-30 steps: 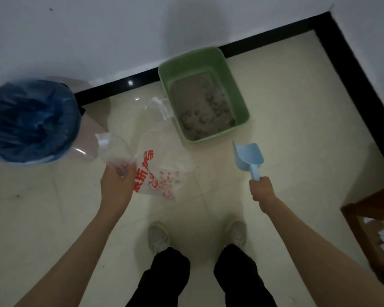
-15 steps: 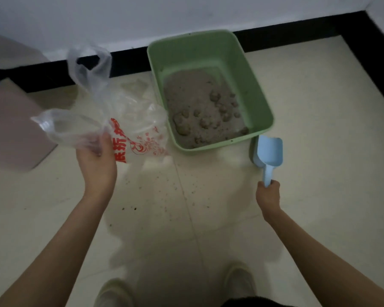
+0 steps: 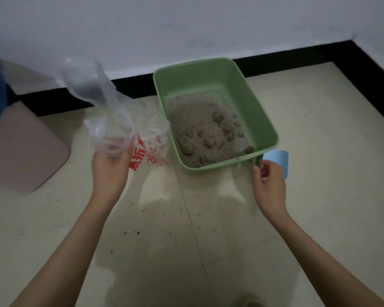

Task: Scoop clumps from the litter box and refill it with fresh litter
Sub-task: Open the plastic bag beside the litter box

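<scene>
pale floor tiles are strewn with litter grains; a green litter box [image 3: 215, 114] with several clumps [image 3: 208, 135] is set against the wall. a thin, limp plastic bag [image 3: 120, 127], best taken at its mouth, is gripped by the left hand [image 3: 110, 167]. a light, stiff blue scoop [image 3: 277, 161] is held by the right hand [image 3: 269, 185], fingers curled, grip partly hidden.

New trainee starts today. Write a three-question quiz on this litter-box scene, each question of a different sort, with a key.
1. True or false: the left hand grips the clear plastic bag with red print.
2. The pale blue plastic scoop lies: A) inside the green plastic litter box; B) on the floor at its near right corner; C) in the bag.
3. Fill in: the brown clumps lie in grey ____.

Key: 1 true; 2 B; 3 litter.
</scene>
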Available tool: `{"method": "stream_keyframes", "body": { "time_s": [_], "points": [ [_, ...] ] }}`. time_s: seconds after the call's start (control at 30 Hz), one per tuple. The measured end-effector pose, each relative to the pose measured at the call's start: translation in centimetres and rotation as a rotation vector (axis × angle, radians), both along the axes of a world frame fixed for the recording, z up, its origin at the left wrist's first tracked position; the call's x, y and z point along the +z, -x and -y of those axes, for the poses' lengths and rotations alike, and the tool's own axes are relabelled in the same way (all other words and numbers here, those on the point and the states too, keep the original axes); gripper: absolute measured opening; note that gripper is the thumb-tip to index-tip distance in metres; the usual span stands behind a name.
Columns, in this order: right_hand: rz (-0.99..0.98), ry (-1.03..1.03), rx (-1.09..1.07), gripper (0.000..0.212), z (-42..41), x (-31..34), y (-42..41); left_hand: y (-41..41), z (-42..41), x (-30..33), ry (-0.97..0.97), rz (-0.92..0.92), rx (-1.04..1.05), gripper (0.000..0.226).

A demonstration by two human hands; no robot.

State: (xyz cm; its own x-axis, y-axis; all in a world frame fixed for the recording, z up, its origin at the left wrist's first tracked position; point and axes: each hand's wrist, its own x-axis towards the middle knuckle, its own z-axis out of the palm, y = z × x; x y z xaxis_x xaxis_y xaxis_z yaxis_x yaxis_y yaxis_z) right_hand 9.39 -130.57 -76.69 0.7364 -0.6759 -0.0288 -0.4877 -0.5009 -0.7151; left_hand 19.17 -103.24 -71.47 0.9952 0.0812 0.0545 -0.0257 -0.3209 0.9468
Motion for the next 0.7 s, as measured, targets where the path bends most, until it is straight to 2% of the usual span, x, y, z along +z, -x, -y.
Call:
{"method": "stream_keyframes", "body": {
  "time_s": [0.1, 0.17, 0.23, 0.33, 0.4, 0.5, 0.6, 0.63, 0.7],
  "points": [
    [0.025, -0.135, 0.237, 0.035, -3.8, 2.8, -4.6, -0.4, -1.4, 0.5, -0.045, 0.012, -0.012, 0.018],
    [-0.018, -0.237, 0.368, 0.061, -6.8, 4.6, -7.5, -0.2, -2.5, 0.9, -0.122, -0.013, -0.031, 0.007],
    [-0.045, -0.326, 0.45, 0.09, -9.3, 6.2, -10.6, -0.1, -3.7, 1.3, -0.222, -0.016, -0.114, 0.006],
    [0.006, -0.405, 0.477, 0.113, -12.2, 8.8, -15.4, -0.5, -4.8, 1.6, -0.268, -0.062, -0.176, 0.012],
    [0.034, -0.396, 0.523, 0.117, -13.7, 10.1, -17.4, -0.9, -5.4, 1.9, -0.247, -0.09, -0.165, 0.014],
    [0.038, -0.324, 0.724, 0.118, -15.6, 10.0, -17.6, -1.2, -6.3, 2.0, -0.274, -0.055, -0.108, 0.012],
    [0.027, -0.206, 0.935, 0.107, -17.2, 9.3, -17.4, -1.4, -6.5, 2.7, -0.302, -0.021, -0.095, 0.017],
    [0.062, -0.169, 0.937, 0.101, -17.7, 9.2, -17.8, -1.5, -6.5, 3.0, -0.295, -0.018, -0.094, 0.018],
    [0.137, -0.204, 0.794, 0.093, -18.3, 9.4, -19.3, -1.8, -6.8, 3.5, -0.304, -0.018, -0.107, 0.007]
  ]
}}
